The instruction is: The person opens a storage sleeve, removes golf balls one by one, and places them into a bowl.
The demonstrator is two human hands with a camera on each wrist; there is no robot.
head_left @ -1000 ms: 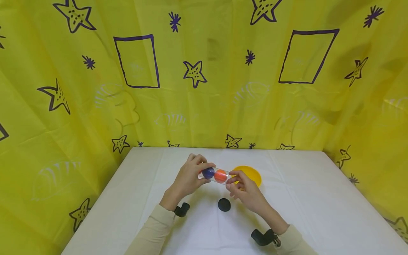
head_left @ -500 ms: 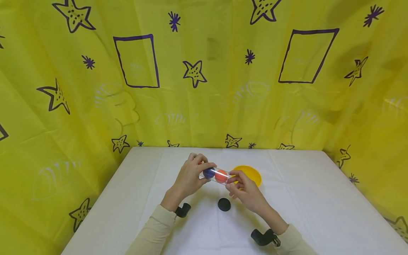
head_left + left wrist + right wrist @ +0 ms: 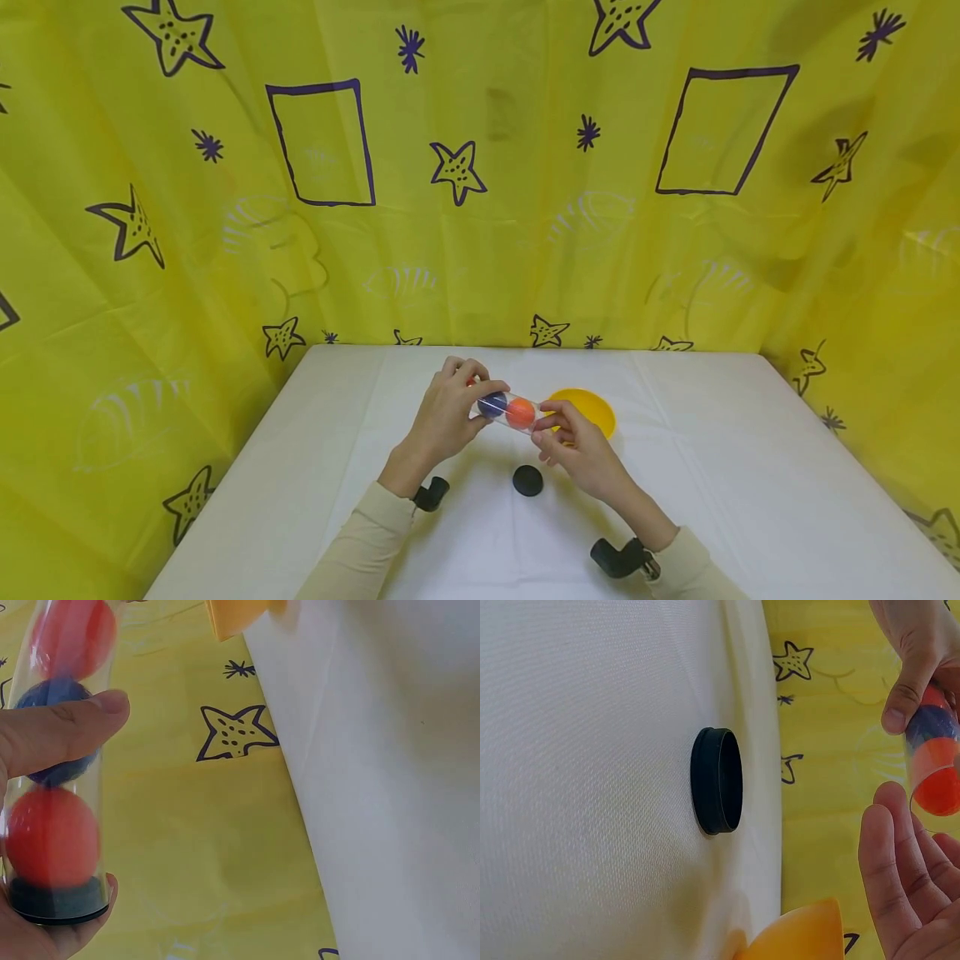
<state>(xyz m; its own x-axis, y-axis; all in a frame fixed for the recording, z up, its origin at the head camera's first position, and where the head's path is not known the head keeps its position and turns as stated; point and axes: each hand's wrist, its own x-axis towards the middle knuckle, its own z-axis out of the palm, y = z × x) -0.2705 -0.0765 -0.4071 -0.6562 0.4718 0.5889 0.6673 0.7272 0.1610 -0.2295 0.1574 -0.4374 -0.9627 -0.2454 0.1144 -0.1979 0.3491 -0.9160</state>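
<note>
My left hand (image 3: pixel 448 414) grips a clear plastic tube (image 3: pixel 507 411) held a little above the white table (image 3: pixel 712 467), thumb across it. Inside the tube lie a blue ball (image 3: pixel 492 405) and an orange-red ball (image 3: pixel 521 413). The left wrist view shows a third red ball (image 3: pixel 51 836) against the tube's black capped end (image 3: pixel 56 901). My right hand (image 3: pixel 573 446) sits at the tube's other end with its fingers (image 3: pixel 900 862) loosely cupped just under the open mouth of the tube (image 3: pixel 934 769), not gripping it. A loose black cap (image 3: pixel 528 481) lies on the table below the hands.
A yellow bowl (image 3: pixel 594 407) stands on the table just behind my right hand. Yellow cloth with stars and squares (image 3: pixel 457 171) hangs around the table at the back and both sides. Black camera mounts (image 3: pixel 618 557) sit on both wrists.
The tube and its balls have shifted very slightly toward my right hand. Both hands otherwise stay where they were.
</note>
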